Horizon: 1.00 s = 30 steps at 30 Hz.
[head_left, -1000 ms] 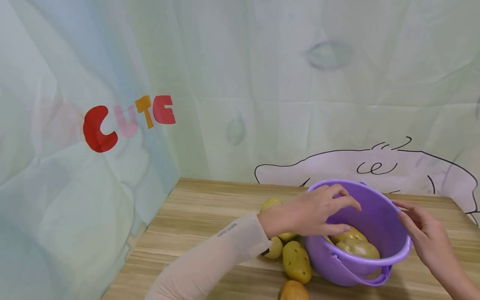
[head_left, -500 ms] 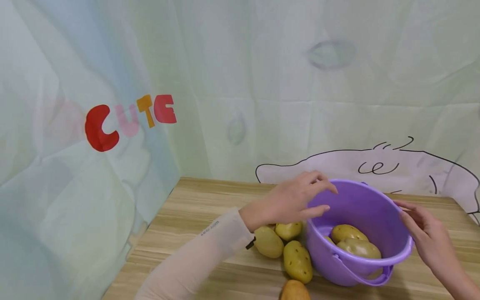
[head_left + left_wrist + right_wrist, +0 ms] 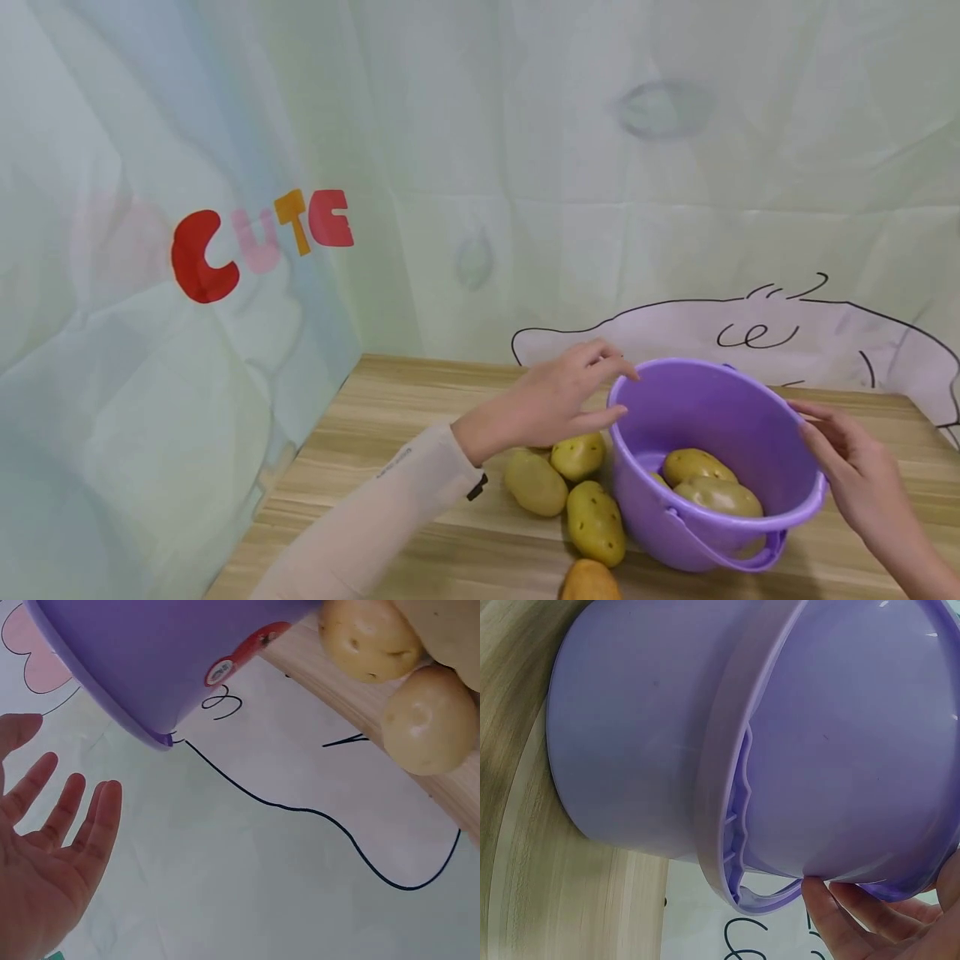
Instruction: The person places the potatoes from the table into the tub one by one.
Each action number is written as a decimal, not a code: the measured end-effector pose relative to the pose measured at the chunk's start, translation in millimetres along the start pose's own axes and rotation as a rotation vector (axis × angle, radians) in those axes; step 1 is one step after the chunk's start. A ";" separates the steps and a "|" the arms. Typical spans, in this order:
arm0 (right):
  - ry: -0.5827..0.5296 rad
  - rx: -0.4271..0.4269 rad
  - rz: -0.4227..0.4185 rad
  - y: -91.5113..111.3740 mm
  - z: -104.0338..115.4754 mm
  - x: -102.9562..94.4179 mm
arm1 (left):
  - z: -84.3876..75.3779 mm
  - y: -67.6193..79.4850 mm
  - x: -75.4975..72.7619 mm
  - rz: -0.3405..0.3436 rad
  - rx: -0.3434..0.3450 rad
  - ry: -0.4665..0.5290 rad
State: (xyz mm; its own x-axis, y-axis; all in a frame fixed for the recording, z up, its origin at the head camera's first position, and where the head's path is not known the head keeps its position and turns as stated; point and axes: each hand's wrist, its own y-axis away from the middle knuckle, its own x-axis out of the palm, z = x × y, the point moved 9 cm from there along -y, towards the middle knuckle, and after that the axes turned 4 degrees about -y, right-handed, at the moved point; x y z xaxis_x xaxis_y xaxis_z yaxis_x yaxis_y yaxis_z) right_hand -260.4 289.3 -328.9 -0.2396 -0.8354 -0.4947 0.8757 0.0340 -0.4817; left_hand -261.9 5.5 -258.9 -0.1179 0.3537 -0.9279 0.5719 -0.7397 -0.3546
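A purple bucket (image 3: 637, 517) stands on the table, its mouth facing up and toward me. Inside it lie a speckled potato (image 3: 697, 465) and a smoother potato (image 3: 720, 497), with a sliver of another at their left. My left hand (image 3: 551, 400) hovers at the bucket's left rim, holding nothing; its fingers are spread loosely, as the left wrist view also shows with the palm (image 3: 52, 877). My right hand (image 3: 862, 471) holds the bucket at its right rim. In the right wrist view its fingertips (image 3: 817, 892) touch the outer wall; the thumb is mostly hidden.
Left of the bucket, several potatoes lie on the wooden table (image 3: 405, 408), among them a pitted one (image 3: 595, 523) and a pale one (image 3: 536, 483). An orange-brown rounded item (image 3: 590, 582) is cut off at the bottom edge. A printed cloth (image 3: 562, 208) hangs behind.
My left hand has moved left, out from over the bucket's mouth to beside its left rim, uncovering the potatoes inside and beside it. My right hand has stayed at the right rim.
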 end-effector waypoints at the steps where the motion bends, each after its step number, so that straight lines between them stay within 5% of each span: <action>1: -0.002 -0.004 -0.001 -0.3 0.4 -0.3 | 1.4 2.1 -0.4 -0.007 0.004 -0.004; 13: -0.015 -0.002 0.001 -0.8 1.4 -1.1 | 26.1 28.8 7.6 -0.014 -0.031 -0.040; 30: 0.003 0.005 0.010 -0.8 -0.5 -0.6 | 46.8 67.2 32.4 0.117 -0.127 -0.080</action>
State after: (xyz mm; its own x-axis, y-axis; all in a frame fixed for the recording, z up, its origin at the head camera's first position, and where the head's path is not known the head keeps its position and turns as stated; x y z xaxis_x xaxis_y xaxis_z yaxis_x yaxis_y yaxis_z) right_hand -261.2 290.1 -328.5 -0.2322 -0.8336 -0.5012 0.8802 0.0393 -0.4730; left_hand -265.3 -59.5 -318.2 -0.1057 0.2187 -0.9700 0.6830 -0.6931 -0.2307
